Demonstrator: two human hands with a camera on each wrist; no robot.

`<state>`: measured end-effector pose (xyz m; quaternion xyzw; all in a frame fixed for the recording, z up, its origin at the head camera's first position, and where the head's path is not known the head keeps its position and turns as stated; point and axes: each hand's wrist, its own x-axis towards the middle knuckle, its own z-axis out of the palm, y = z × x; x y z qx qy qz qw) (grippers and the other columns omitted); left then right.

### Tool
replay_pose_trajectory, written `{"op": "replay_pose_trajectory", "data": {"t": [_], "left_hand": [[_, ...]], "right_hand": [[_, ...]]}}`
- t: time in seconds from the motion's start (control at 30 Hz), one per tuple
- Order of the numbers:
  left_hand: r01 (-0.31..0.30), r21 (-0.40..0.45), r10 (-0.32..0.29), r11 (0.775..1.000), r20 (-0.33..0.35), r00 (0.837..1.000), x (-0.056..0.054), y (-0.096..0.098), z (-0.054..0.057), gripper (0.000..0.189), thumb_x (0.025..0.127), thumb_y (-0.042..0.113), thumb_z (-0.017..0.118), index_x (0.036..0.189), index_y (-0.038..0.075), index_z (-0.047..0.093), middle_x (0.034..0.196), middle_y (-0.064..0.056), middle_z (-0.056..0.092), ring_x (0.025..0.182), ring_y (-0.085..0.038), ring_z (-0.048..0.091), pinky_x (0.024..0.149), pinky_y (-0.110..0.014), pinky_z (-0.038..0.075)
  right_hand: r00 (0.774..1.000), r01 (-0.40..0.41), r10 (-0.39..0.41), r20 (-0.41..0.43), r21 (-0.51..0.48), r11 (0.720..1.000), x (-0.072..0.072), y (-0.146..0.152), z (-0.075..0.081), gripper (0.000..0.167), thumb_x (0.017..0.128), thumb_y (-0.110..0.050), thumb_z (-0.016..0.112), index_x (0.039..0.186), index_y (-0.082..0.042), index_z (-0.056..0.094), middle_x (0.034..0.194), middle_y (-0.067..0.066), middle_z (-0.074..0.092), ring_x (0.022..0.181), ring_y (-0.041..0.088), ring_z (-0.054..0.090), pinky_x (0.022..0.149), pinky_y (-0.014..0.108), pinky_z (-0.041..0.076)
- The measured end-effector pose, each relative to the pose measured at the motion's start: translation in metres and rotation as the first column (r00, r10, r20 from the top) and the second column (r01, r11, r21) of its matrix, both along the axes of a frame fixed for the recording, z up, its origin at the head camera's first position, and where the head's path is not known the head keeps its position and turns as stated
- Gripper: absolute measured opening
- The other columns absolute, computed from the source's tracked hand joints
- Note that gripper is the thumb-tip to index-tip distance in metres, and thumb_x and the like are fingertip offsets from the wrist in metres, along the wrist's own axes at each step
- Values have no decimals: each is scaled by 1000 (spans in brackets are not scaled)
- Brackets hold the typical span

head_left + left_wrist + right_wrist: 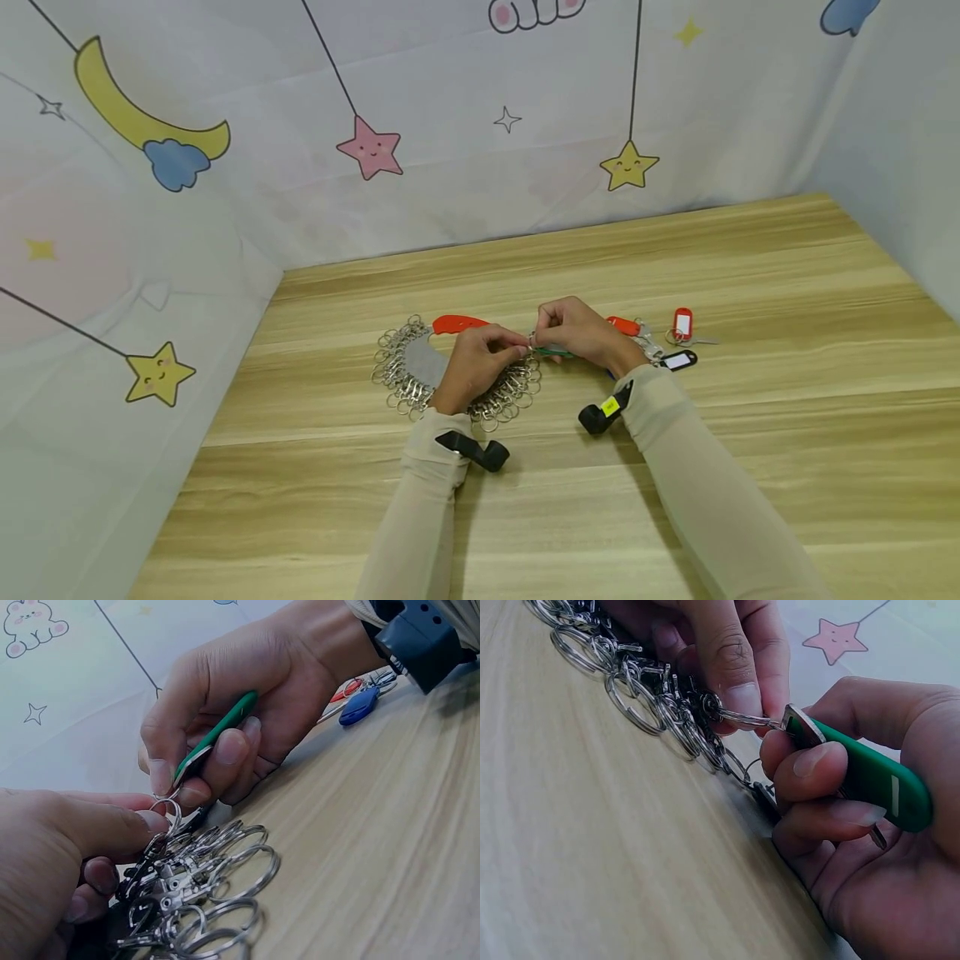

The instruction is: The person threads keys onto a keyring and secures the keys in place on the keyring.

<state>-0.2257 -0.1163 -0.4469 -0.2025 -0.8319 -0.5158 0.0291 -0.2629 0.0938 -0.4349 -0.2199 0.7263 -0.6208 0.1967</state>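
Note:
A grey round plate (pixel 423 360) with a red curved piece (pixel 453 323) at its top lies on the table, its edge lined with metal clasps and split rings. Over its right side, my left hand (pixel 483 358) pinches one split ring (pixel 742 718) between thumb and finger. My right hand (pixel 581 329), meeting it from the right, grips a green key tag (pixel 870 776) in its curled fingers. Against that tag is a metal key (pixel 804 726), whose head sits right at the pinched ring. Another key's tip (pixel 879 838) pokes out below the right fingers.
Right of my right hand lie a red key tag (pixel 624 326), a black tag (pixel 678 360) and another red tag (pixel 682 323) with its key. A blue tag (pixel 360 706) shows behind the right wrist. Cloth walls with printed stars stand along the table's back and sides.

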Motion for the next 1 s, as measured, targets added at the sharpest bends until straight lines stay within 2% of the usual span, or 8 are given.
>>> {"op": "replay_pose_trajectory", "data": {"t": [0.03,0.33,0.7,0.8,0.9,1.0], "left_hand": [[0,-2,0,1000,2,1000,0,0,0,10,90,2,75,97,8,79,83,2,72,74,-14,66,67,-31,53],[-6,1,6,1000,8,1000,0,1,0,10,90,2,76,97,8,79,85,1,73,75,-14,66,68,-31,54],[1,24,0,1000,-59,998,-2,2,-2,8,88,-2,76,92,5,78,89,-7,73,77,-13,66,69,-29,53],[-3,32,5,999,-65,998,-2,2,-2,7,89,-2,75,92,4,78,87,-6,73,77,-13,66,69,-29,53],[-14,32,15,999,-52,999,-2,2,-1,7,89,1,75,93,6,78,85,-2,73,76,-14,65,69,-30,53],[-21,40,22,999,-20,1000,-1,2,0,6,90,4,75,94,8,78,84,2,73,76,-14,67,70,-31,54]], "right_hand": [[1000,0,0,0,2,1000,2,0,4,12,93,3,62,81,5,60,65,17,59,50,21,51,59,34,47],[1000,4,-4,10,16,1000,0,-2,2,13,92,2,62,79,3,60,64,14,59,49,20,51,56,32,46],[994,15,-15,106,-5,1000,2,-2,6,14,90,2,61,77,4,55,60,11,52,47,18,44,49,29,38],[992,5,-3,123,-18,1000,1,-1,5,10,91,1,60,82,4,58,67,13,56,48,18,46,49,29,41],[992,-32,34,124,-25,999,0,1,5,6,96,-2,60,94,3,62,82,16,61,51,19,47,50,30,43],[988,-83,87,123,-44,996,0,4,6,10,101,-5,58,106,3,62,95,21,62,55,20,48,50,29,43]]}}
